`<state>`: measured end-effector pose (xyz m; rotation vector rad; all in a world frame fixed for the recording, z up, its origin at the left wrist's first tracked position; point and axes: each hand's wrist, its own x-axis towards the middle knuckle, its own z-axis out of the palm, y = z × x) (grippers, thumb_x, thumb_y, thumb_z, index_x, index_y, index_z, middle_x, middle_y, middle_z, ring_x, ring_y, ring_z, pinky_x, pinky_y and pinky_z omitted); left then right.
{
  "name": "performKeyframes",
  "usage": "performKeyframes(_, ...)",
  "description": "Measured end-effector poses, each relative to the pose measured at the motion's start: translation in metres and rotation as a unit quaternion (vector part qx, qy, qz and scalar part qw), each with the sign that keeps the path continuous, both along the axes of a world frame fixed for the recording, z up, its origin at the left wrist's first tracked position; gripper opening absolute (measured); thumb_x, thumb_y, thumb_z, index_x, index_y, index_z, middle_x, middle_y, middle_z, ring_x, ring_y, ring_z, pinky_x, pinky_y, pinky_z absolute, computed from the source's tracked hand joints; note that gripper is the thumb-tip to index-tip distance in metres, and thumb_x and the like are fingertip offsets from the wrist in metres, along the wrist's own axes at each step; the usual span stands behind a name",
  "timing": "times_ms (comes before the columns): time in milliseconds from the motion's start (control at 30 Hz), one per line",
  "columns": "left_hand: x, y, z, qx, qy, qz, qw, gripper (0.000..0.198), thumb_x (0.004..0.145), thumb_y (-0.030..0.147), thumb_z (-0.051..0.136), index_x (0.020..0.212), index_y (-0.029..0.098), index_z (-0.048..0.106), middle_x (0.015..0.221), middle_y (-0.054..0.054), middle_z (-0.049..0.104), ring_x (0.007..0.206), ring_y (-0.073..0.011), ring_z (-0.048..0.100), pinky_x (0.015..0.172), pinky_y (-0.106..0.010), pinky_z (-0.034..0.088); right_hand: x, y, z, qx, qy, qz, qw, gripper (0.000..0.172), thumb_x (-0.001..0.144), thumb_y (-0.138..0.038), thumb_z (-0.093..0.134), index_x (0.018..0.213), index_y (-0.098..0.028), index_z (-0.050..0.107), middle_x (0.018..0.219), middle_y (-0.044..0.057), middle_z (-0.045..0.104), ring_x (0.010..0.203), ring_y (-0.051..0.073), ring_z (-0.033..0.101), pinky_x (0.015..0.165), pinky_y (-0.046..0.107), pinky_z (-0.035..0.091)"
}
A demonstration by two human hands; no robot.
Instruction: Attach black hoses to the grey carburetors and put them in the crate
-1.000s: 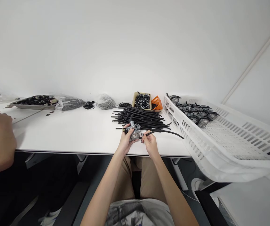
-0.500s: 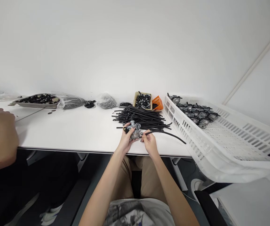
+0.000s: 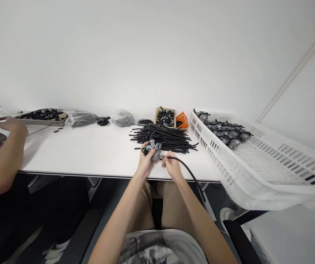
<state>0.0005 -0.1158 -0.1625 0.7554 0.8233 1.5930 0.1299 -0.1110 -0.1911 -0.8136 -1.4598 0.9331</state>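
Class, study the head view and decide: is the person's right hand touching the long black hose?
Touching: the head view shows the right hand pinching the long black hose between its fingers.

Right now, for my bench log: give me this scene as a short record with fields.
Left hand: holds a grey metal carburetor
Right hand: pinches one end of a black rubber hose, beside the carburetor
Just beyond the hands: pile of loose black rubber hoses
Behind the pile: tan tray of black fittings; orange basket
To the right: white slotted crate holding carburetors with hoses attached
To the left: a co-worker's hand near a metal tray of black parts
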Motion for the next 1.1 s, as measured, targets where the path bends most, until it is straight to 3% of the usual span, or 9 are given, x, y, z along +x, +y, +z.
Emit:
performKeyframes(133, 0.000, -0.001, 0.000, 0.021, -0.011, 0.005, 1.000, 0.067, 0.060, 0.041, 0.084, 0.116, 0.029, 0.049, 0.106, -0.001, 0.061, 0.076, -0.0133, 0.064, 0.063, -0.026, 0.055, -0.004, 0.000, 0.000, 0.002, 0.006, -0.008, 1.000, 0.029, 0.088, -0.043, 0.055, 0.072, -0.024, 0.040, 0.052, -0.007, 0.049, 0.049, 0.012, 0.048, 0.054, 0.025, 0.039)
performKeyframes(300, 0.000, -0.001, 0.001, 0.024, -0.014, 0.011, 1.000, 0.067, 0.059, 0.041, 0.085, 0.113, 0.028, 0.048, 0.103, 0.000, 0.061, 0.076, -0.0127, 0.063, 0.065, -0.026, 0.054, -0.004, -0.007, 0.000, 0.046, -0.065, -0.033, 0.996, 0.022, 0.091, -0.034, 0.051, 0.074, -0.023, 0.045, 0.058, -0.004, 0.055, 0.055, 0.013, 0.052, 0.059, 0.025, 0.040)
performKeyframes(467, -0.001, -0.001, -0.002, 0.053, -0.002, 0.007, 0.999, 0.065, 0.061, 0.040, 0.085, 0.111, 0.028, 0.047, 0.100, 0.002, 0.061, 0.077, -0.0121, 0.063, 0.066, -0.024, 0.052, -0.003, -0.004, 0.003, 0.026, -0.052, -0.041, 0.997, 0.024, 0.090, -0.037, 0.051, 0.071, -0.023, 0.042, 0.054, -0.005, 0.053, 0.052, 0.013, 0.051, 0.057, 0.025, 0.040)
performKeyframes(667, -0.002, 0.000, -0.006, 0.062, 0.003, 0.009, 0.998, 0.064, 0.061, 0.040, 0.086, 0.111, 0.028, 0.047, 0.097, 0.002, 0.061, 0.077, -0.0121, 0.062, 0.067, -0.023, 0.051, -0.010, -0.014, 0.004, 0.055, -0.119, -0.117, 0.984, 0.023, 0.090, -0.035, 0.050, 0.070, -0.024, 0.044, 0.053, -0.005, 0.052, 0.050, 0.014, 0.049, 0.055, 0.025, 0.036)
performKeyframes(867, -0.002, 0.001, -0.006, 0.076, 0.014, 0.025, 0.997, 0.061, 0.064, 0.041, 0.084, 0.111, 0.027, 0.049, 0.097, 0.001, 0.060, 0.079, -0.0115, 0.061, 0.069, -0.023, 0.052, -0.008, -0.013, 0.004, 0.031, -0.065, -0.065, 0.995, 0.027, 0.089, -0.043, 0.054, 0.071, -0.024, 0.044, 0.053, -0.005, 0.054, 0.049, 0.013, 0.050, 0.054, 0.024, 0.036)
performKeyframes(1000, -0.002, 0.000, -0.004, 0.053, 0.002, -0.009, 0.999, 0.063, 0.065, 0.047, 0.082, 0.113, 0.026, 0.049, 0.097, -0.001, 0.060, 0.074, -0.0125, 0.060, 0.060, -0.023, 0.053, -0.004, -0.007, 0.006, -0.035, 0.041, 0.021, 0.998, 0.036, 0.083, -0.053, 0.061, 0.075, -0.023, 0.045, 0.051, -0.005, 0.053, 0.048, 0.012, 0.048, 0.053, 0.024, 0.038)
performKeyframes(1100, -0.003, -0.002, -0.001, 0.043, -0.003, -0.025, 0.999, 0.063, 0.063, 0.050, 0.082, 0.112, 0.025, 0.049, 0.096, -0.001, 0.061, 0.070, -0.0134, 0.060, 0.053, -0.023, 0.051, -0.003, -0.004, 0.006, -0.062, 0.093, 0.014, 0.994, 0.040, 0.075, -0.053, 0.071, 0.082, -0.021, 0.048, 0.054, -0.006, 0.052, 0.048, 0.010, 0.046, 0.052, 0.023, 0.037)
